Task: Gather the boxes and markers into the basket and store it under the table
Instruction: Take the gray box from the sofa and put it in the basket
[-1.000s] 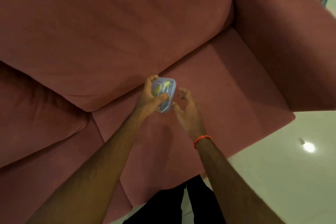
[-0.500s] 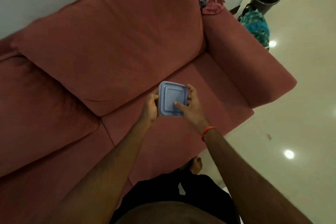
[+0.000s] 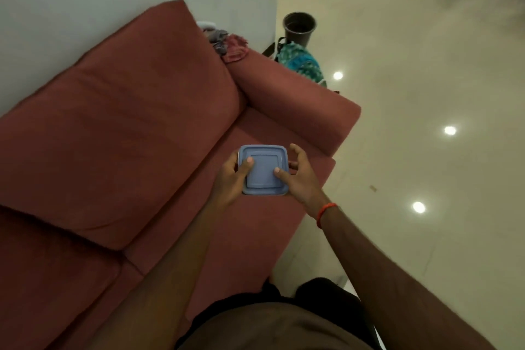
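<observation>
The red sofa fills the left half of the view; pale glossy floor fills the right. One second ago the view was close on the seat cushion alone. It now takes in the whole sofa end and armrest, a dark bucket by the wall, a teal patterned bag beside the armrest, and a heap of cloth on the armrest's far end. This suggests the person has straightened up from the seat. The blue-lidded plastic box has changed attitude: one second ago it was tipped on edge in the left hand with the right hand open beside it. It is now held level, lid upward, in the air above the seat cushion and clear of it. Both hands grip the box. The left thumb lies on the lid near its left edge, with the remaining left fingers wrapped round that side. The right thumb presses the lid near its right edge, the right fingers curl at that side, and the right forefinger stands raised off the box. An orange band sits on the right wrist. Judgement: pickup of this box is complete and the lid appears seated. The basket and the tabletop are not in view, so the next step is to carry the box to the basket. No markers are visible.
</observation>
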